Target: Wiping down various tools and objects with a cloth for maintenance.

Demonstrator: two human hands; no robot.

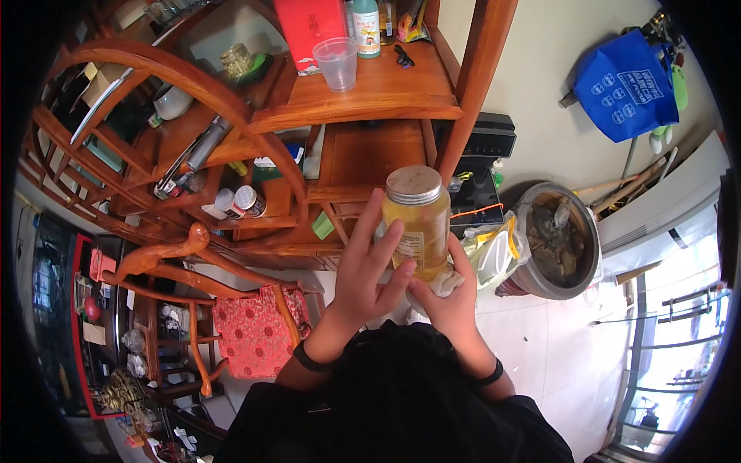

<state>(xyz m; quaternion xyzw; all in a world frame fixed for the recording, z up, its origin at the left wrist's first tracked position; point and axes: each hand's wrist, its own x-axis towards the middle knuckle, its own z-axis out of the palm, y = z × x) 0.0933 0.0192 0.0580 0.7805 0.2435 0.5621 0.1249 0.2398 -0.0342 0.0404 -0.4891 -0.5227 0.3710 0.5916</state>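
Observation:
My right hand [454, 301] grips a clear jar [434, 231] of yellowish liquid low on its right side. The jar has a silver screw lid [414, 184] and a printed label [410, 250]. A crumpled white cloth or tissue [446, 283] is pressed between that hand and the jar's base. At the jar's left, my left hand [362, 272] has its fingers spread, with fingertips overlapping the glass. Whether those fingertips touch it is unclear. The jar's underside is hidden.
A wooden shelf unit [370, 107] stands ahead, bearing a plastic cup [337, 66], a green bottle [366, 29] and a red box [310, 35]. To the left is a wooden armchair with a red cushion [257, 335]. A large round pot [556, 240] sits at right below a blue bag [625, 87].

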